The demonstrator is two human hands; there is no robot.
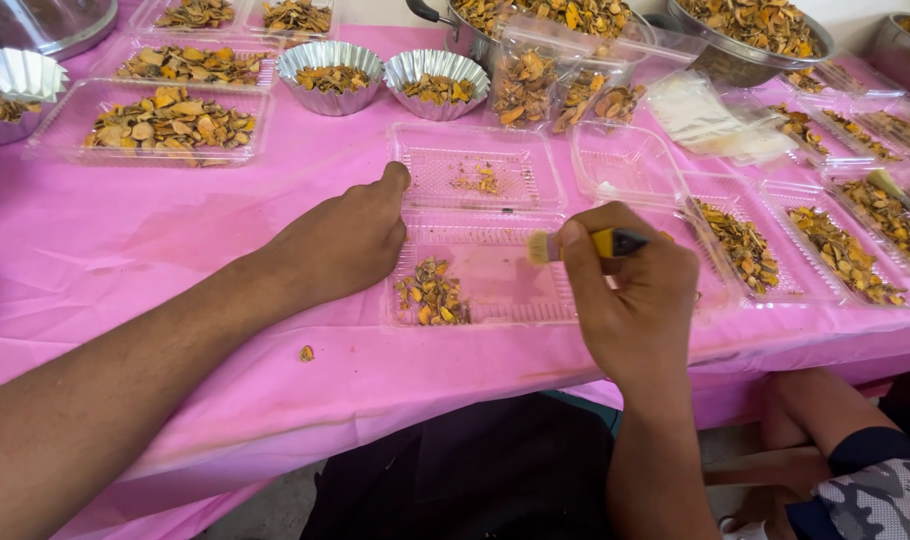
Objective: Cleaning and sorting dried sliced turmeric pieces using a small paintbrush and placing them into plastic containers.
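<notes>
- Pink plastic cloth (225,390) covers the whole table in the head view, and clear trays of dried orange-yellow slices crowd the far side.
- Left hand (340,240) rests curled into a loose fist on the cloth, knuckles pressed against the left edge of an open clear hinged tray (505,270); the fingers are folded together and grip nothing that I can see.
- Right hand (630,290) pinches a small brush (585,243) with a yellow handle and dark ferrule, fingers closed tight around it, bristles pointing left over the near half of the tray.
- Small heap of dried slices (432,293) lies in the near left corner of that tray; a few crumbs (478,181) sit in the far half, which lies flat like an opened lid.
- One stray slice (306,353) lies on the cloth near the left forearm.
- Two fluted foil cups (332,76) of slices stand beyond the tray, with a steel bowl (755,30) further right.
- Filled trays (840,255) lie to the right of the brush hand.
- Another person's knee in a patterned sleeve or short (870,500) shows at lower right.
</notes>
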